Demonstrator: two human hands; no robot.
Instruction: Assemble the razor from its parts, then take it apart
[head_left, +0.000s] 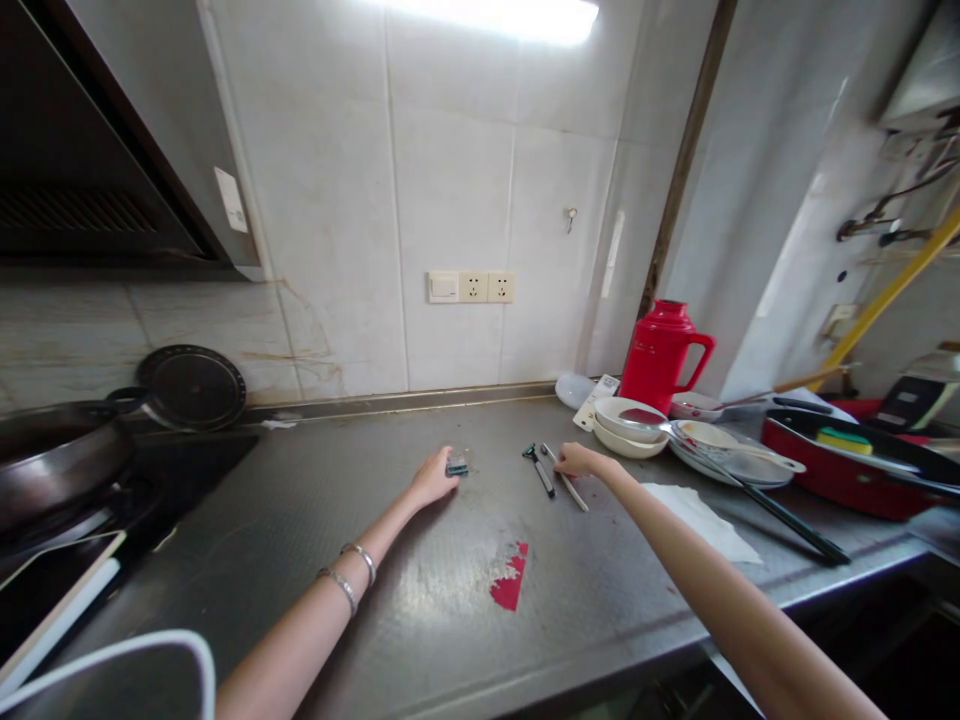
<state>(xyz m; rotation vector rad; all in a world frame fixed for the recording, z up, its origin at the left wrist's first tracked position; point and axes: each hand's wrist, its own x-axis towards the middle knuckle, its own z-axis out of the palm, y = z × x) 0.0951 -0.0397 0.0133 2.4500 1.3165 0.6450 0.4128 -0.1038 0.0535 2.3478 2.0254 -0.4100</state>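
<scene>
My left hand point(433, 478), with two bracelets on its wrist, is closed around the side of a small clear plastic case point(457, 466) with something dark green in it, low over the steel counter. My right hand point(576, 460) pinches a slim silver-grey stick point(574, 492) lying slantwise on the counter; its exact kind is too small to make out. Just left of the stick, a razor point(541, 474) with a green head and a grey and black handle lies on the steel, touched by neither hand.
A torn red patch point(511, 580) marks the counter point(420, 600) in front. To the right stand bowls point(628, 440), a red thermos point(660, 355), a white paper sheet point(705, 520) and a red pan point(832, 470). At left, a pot point(60, 455) sits on the stove.
</scene>
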